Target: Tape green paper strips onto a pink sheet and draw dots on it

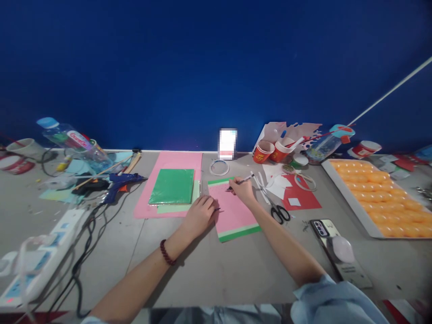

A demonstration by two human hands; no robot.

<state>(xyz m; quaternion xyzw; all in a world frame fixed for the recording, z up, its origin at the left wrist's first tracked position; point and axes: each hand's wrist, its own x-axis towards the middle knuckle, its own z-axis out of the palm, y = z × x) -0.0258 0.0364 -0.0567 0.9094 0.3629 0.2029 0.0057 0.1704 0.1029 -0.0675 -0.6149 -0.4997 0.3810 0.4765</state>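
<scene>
My right hand (pixel 240 189) is closed around a pen (pixel 245 178), its tip low over the upper part of a pink sheet (pixel 232 209). Green paper (pixel 239 233) shows below and above this sheet. Along the sheet's left edge rests my left hand (pixel 201 213), fingers curled. From its fingertips pokes a slim dark thing (pixel 218 209), like a pen cap. Left of that hand, a green pack of paper (pixel 173 186) lies on a larger pink sheet (pixel 143 207).
Scissors (pixel 280 214), red paper (pixel 300 195) and a phone (pixel 340 252) lie on the right, before a tray of orange balls (pixel 381 198). Paper cups (pixel 263 151) stand at the back. On the left are a glue gun (pixel 118 182), a bottle (pixel 76 139) and a power strip (pixel 43 256).
</scene>
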